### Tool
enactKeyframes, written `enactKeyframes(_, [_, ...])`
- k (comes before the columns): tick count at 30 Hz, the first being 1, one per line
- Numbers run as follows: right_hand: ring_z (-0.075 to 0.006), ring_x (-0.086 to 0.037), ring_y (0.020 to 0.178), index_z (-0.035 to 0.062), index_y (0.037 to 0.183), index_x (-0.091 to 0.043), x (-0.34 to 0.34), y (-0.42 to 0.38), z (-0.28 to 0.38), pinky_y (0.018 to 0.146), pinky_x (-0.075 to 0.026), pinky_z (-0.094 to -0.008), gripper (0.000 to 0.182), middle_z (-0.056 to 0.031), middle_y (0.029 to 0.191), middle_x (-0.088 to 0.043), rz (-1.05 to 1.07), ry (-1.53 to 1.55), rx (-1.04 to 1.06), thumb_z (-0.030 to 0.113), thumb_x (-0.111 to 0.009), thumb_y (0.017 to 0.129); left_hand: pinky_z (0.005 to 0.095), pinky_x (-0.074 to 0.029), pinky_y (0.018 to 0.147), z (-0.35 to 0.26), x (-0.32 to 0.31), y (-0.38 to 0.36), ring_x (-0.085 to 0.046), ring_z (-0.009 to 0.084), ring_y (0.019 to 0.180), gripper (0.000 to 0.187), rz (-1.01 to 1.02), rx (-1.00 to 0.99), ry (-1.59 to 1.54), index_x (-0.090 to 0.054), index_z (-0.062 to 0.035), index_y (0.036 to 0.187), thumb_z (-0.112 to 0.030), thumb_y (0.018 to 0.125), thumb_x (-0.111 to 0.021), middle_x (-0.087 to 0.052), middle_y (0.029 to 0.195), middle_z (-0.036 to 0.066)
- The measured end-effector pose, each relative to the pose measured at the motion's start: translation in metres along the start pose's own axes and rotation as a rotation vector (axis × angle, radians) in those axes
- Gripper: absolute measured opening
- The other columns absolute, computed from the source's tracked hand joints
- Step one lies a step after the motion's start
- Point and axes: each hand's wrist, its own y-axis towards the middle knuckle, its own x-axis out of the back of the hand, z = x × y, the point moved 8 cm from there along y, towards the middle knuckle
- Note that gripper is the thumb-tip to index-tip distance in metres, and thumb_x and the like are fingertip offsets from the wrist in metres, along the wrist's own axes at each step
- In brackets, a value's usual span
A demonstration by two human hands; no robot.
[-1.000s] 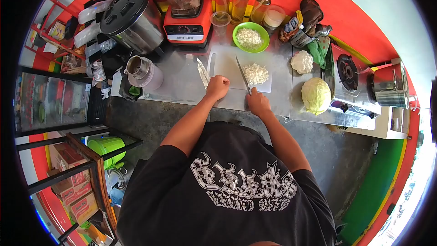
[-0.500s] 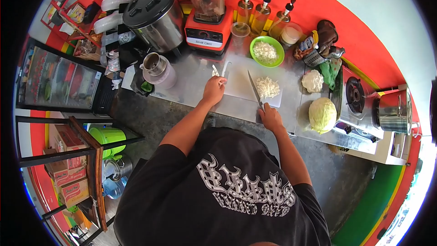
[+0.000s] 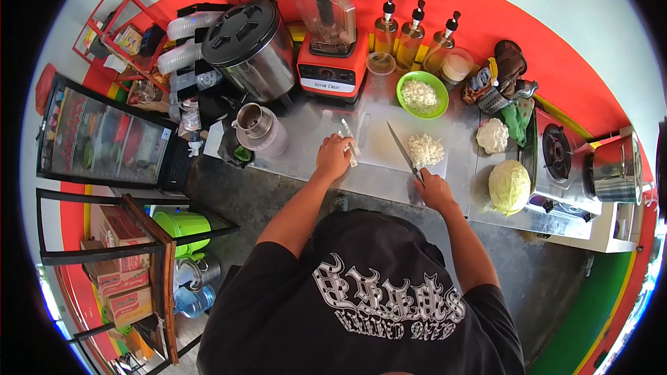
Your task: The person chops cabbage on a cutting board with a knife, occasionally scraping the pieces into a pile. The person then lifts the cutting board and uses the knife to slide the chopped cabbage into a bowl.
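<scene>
My left hand (image 3: 334,155) is on the metal counter at the left edge of the cutting board, with its fingers by thin white strips (image 3: 349,132); whether it grips them is too small to tell. My right hand (image 3: 434,189) is closed round the handle of a knife (image 3: 401,144), whose blade points up and left over the white cutting board (image 3: 380,142). Right of the blade lies a pile of shredded white vegetable (image 3: 425,150). More white pieces fill a green bowl (image 3: 439,103) behind the board.
A cabbage (image 3: 509,187) and a cauliflower-like piece (image 3: 492,136) sit to the right, before the stove (image 3: 556,151). Behind stand a red blender (image 3: 332,64), a large steel pot (image 3: 258,55) and oil bottles (image 3: 410,43). A steel-topped container (image 3: 260,130) is at left.
The camera view has shifted, so the scene appears further right and lower. My left hand has moved slightly down and left relative to the board, and the white strips now lie beyond its fingers.
</scene>
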Motion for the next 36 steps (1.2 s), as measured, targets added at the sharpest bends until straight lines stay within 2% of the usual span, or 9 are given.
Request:
enactKeyframes(2, [-0.0486, -0.066, 0.089, 0.0065, 0.112, -0.053, 0.0, 0.001, 0.001, 0.078, -0.051, -0.0582, 0.032, -0.0267, 0.091, -0.07, 0.014, -0.004, 0.008, 0.036, -0.058, 0.1, 0.0435, -0.048, 0.095, -0.005, 0.005, 0.001, -0.057, 0.0334, 0.105, 0.03, -0.062, -0.038, 0.004, -0.07, -0.017, 0.115, -0.012, 0.086, -0.07, -0.062, 0.109, 0.01])
enactKeyframes(6, [-0.0485, -0.066, 0.089, 0.0076, 0.115, -0.054, -0.002, 0.002, -0.004, 0.078, -0.051, -0.0575, 0.033, -0.0262, 0.092, -0.07, -0.005, -0.024, 0.046, 0.036, -0.058, 0.099, 0.0436, -0.048, 0.095, -0.003, -0.003, 0.013, -0.057, 0.0335, 0.105, 0.028, -0.04, -0.061, 0.051, -0.07, -0.016, 0.113, -0.013, 0.086, -0.072, -0.061, 0.109, 0.01])
enactKeyframes(14, [-0.0483, -0.066, 0.09, 0.005, 0.116, -0.055, 0.005, -0.007, -0.01, 0.079, -0.051, -0.0573, 0.034, -0.0266, 0.093, -0.07, -0.003, 0.019, -0.022, 0.034, -0.058, 0.099, 0.0437, -0.048, 0.095, -0.023, -0.004, 0.019, -0.055, 0.0338, 0.105, 0.018, -0.016, -0.142, -0.021, -0.07, -0.0124, 0.099, -0.017, 0.083, -0.077, -0.06, 0.108, 0.008])
enactKeyframes(21, [-0.0484, -0.066, 0.091, 0.0051, 0.117, -0.055, 0.002, -0.014, -0.025, 0.08, -0.051, -0.0576, 0.033, -0.0256, 0.095, -0.07, -0.024, 0.027, -0.044, 0.034, -0.058, 0.099, 0.0444, -0.046, 0.096, -0.024, -0.025, 0.026, -0.055, 0.0333, 0.106, 0.011, 0.017, -0.139, -0.019, -0.071, -0.0107, 0.092, -0.018, 0.084, -0.076, -0.06, 0.113, 0.008])
enactKeyframes(24, [-0.0483, -0.066, 0.091, 0.0051, 0.117, -0.055, 0.002, -0.015, -0.032, 0.08, -0.051, -0.0579, 0.034, -0.025, 0.095, -0.07, -0.03, 0.023, -0.061, 0.034, -0.058, 0.099, 0.0461, -0.043, 0.094, -0.042, -0.018, 0.027, -0.057, 0.0311, 0.104, 0.012, -0.03, -0.21, -0.017, -0.07, -0.0101, 0.09, -0.021, 0.087, -0.074, -0.064, 0.109, 0.006])
enactKeyframes(26, [-0.0481, -0.066, 0.092, 0.0051, 0.117, -0.055, 0.002, -0.014, -0.032, 0.08, -0.051, -0.0575, 0.034, -0.025, 0.095, -0.071, -0.033, 0.022, -0.045, 0.034, -0.059, 0.099, 0.0458, -0.04, 0.09, -0.054, -0.025, 0.029, -0.059, 0.0281, 0.1, 0.013, 0.068, -0.205, -0.017, -0.07, -0.0103, 0.089, -0.023, 0.089, -0.072, -0.069, 0.1, 0.005])
enactKeyframes(29, [-0.048, -0.066, 0.092, 0.0054, 0.117, -0.055, 0.007, -0.014, -0.022, 0.08, -0.051, -0.0574, 0.033, -0.0253, 0.095, -0.07, -0.032, 0.015, -0.028, 0.033, -0.059, 0.099, 0.045, -0.038, 0.087, -0.072, -0.036, 0.03, -0.061, 0.0261, 0.097, 0.012, 0.075, -0.234, -0.084, -0.071, -0.011, 0.089, -0.023, 0.09, -0.071, -0.072, 0.092, 0.005])
enactKeyframes(36, [-0.0478, -0.066, 0.09, 0.0053, 0.112, -0.056, 0.009, -0.009, -0.008, 0.079, -0.051, -0.0571, 0.031, -0.0251, 0.094, -0.07, -0.041, 0.021, -0.018, 0.033, -0.059, 0.099, 0.0454, -0.042, 0.089, -0.098, -0.059, 0.029, -0.061, 0.0283, 0.097, 0.011, 0.161, -0.221, -0.133, -0.072, -0.0085, 0.092, -0.019, 0.09, -0.069, -0.072, 0.093, 0.007])
